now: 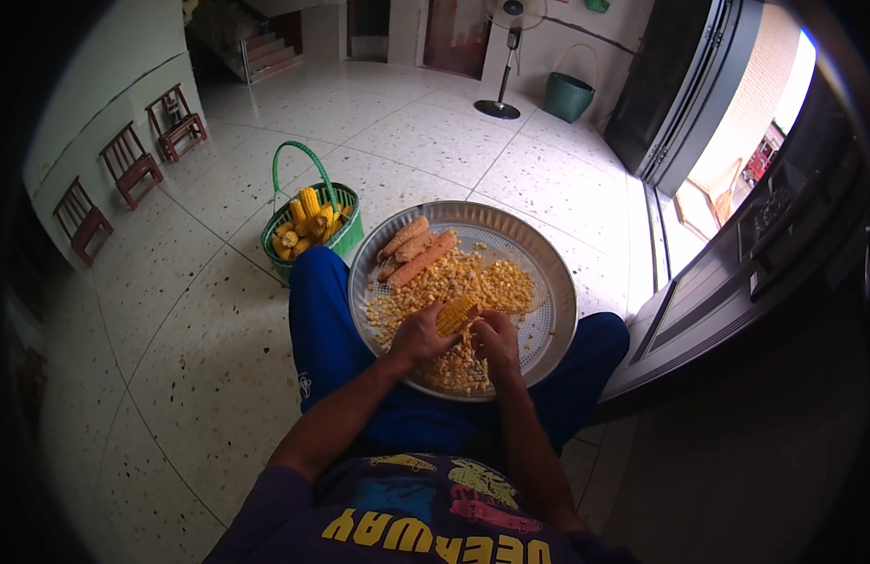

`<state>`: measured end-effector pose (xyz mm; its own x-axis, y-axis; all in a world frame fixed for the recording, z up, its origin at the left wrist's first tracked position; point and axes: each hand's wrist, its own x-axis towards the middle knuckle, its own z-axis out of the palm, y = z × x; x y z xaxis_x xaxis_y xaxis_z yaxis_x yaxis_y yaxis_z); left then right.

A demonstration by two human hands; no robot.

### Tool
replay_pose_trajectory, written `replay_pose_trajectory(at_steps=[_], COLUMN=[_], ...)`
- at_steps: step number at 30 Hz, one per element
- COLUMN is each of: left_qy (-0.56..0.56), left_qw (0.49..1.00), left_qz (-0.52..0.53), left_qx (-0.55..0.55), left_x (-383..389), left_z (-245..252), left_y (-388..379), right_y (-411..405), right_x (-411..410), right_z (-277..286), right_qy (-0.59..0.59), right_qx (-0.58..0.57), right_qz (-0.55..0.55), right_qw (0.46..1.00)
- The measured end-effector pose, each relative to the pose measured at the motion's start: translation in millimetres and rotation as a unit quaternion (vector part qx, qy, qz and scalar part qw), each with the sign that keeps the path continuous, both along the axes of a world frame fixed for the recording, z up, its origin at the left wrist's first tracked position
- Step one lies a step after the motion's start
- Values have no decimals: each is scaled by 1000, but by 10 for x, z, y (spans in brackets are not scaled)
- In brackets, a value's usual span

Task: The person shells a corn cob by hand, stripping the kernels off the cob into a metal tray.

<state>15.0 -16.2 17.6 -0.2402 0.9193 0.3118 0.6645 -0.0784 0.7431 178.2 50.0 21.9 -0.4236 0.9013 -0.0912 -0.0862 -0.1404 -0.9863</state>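
My left hand (418, 336) grips a partly shelled ear of dried corn (454, 317) above a round metal sieve pan (563, 331) on my lap. At the ear's right end my right hand (496, 342) presses with bent fingers; whether it holds anything of its own is hidden. Loose yellow kernels (442, 278) cover much of the perforated bottom, with a separate heap (507, 285) towards the right. Several bare corncobs (424, 257) lie together at the pan's far left side.
Beyond my left knee stands a green woven basket (350, 243) holding several unshelled ears (309, 215). Wooden chairs (130, 166) line the left wall. A pedestal fan (507, 77) and a dark green basket (569, 95) stand at the back. To the right is an open doorway (724, 141).
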Motion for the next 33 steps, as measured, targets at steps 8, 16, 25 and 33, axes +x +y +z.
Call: replay_pose_trajectory(at_steps=[8, 16, 25, 33], left_qy=[-29, -85, -43, 0], left_qw=[998, 994, 996, 999], left_qz=[20, 35, 41, -23], left_qx=[-51, -61, -71, -46], left_x=[-44, -78, -96, -37], left_z=[38, 68, -40, 36], left_y=[19, 28, 30, -4], right_y=[132, 135, 4, 7], right_x=[71, 61, -51, -98], right_z=[-102, -96, -15, 10], right_qy=[214, 162, -16, -74], right_qx=[-99, -31, 92, 86], right_qz=[-47, -95, -66, 22], right_qw=[971, 982, 993, 993])
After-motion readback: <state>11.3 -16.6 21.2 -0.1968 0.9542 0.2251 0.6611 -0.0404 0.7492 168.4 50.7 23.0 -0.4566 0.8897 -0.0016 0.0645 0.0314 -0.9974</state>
